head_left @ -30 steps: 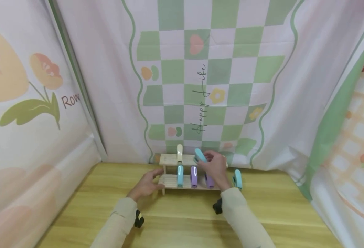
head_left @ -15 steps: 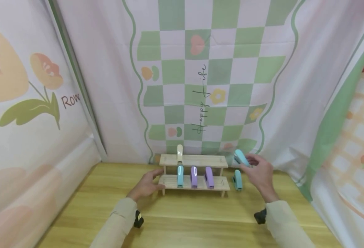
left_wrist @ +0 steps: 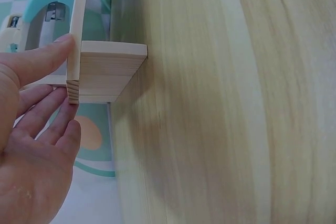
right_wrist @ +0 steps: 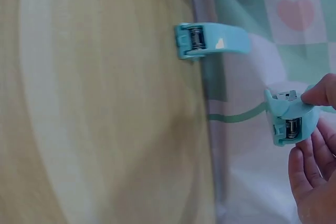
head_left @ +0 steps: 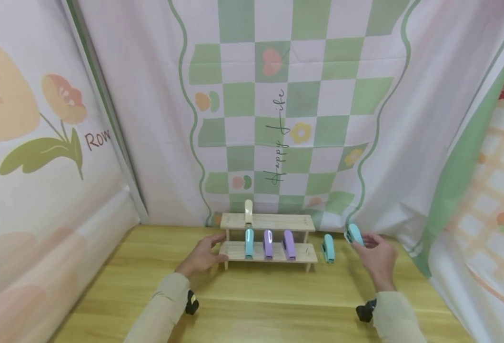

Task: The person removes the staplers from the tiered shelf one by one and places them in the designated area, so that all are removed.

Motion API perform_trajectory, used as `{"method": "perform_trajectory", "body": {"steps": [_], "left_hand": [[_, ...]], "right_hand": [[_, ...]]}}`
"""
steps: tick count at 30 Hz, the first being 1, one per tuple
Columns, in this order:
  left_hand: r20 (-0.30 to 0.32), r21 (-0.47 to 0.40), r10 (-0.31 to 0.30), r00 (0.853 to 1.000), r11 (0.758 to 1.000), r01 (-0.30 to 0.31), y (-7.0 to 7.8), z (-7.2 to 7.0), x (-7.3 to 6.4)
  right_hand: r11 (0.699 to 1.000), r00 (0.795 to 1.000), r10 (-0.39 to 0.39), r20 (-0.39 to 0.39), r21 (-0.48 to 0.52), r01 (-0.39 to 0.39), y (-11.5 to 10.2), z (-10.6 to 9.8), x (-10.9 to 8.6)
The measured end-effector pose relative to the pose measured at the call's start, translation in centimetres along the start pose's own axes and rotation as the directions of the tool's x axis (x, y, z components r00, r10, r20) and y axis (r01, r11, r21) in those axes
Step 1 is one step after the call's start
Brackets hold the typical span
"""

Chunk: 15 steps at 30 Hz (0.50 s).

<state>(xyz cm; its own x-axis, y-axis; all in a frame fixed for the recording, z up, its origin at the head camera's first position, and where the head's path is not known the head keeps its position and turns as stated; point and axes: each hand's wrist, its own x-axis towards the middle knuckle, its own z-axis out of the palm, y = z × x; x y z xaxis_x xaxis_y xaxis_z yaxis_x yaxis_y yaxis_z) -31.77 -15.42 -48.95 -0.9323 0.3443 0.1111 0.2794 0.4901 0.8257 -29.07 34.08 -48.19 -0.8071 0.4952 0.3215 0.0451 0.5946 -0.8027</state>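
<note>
My right hand (head_left: 378,257) pinches a light-blue stapler (head_left: 355,235) above the table's far right. In the right wrist view this stapler (right_wrist: 291,116) shows its spring, with the thumb on one side and fingers on the other. Another light-blue stapler (head_left: 328,248) stands on the table beside the rack. My left hand (head_left: 202,257) holds the left end of the two-tier wooden rack (head_left: 305,252), thumb (left_wrist: 52,56) and fingers at the lower shelf's edges. On that shelf stand a light-blue stapler (head_left: 249,244) and two purple staplers (head_left: 268,245). A cream stapler (head_left: 248,213) stands on the upper shelf.
A wooden table (head_left: 252,305) carries the rack close to its back edge. Behind it hangs a green-and-white checked curtain (head_left: 284,119). Further printed cloths (head_left: 33,200) enclose the left and right sides.
The right hand has carried its light-blue stapler off from over the upper shelf, to the right past the rack, then lower toward the table. The left hand stays at the rack.
</note>
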Motion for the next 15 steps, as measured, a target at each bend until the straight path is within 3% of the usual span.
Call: {"method": "perform_trajectory", "body": {"steps": [15], "left_hand": [[0.01,-0.007,0.027,1.0,1.0,-0.027,-0.4,0.1,0.3]], "right_hand": [[0.984,0.98,0.174,0.094,-0.044,-0.17,2.4,1.4,0.3]]}}
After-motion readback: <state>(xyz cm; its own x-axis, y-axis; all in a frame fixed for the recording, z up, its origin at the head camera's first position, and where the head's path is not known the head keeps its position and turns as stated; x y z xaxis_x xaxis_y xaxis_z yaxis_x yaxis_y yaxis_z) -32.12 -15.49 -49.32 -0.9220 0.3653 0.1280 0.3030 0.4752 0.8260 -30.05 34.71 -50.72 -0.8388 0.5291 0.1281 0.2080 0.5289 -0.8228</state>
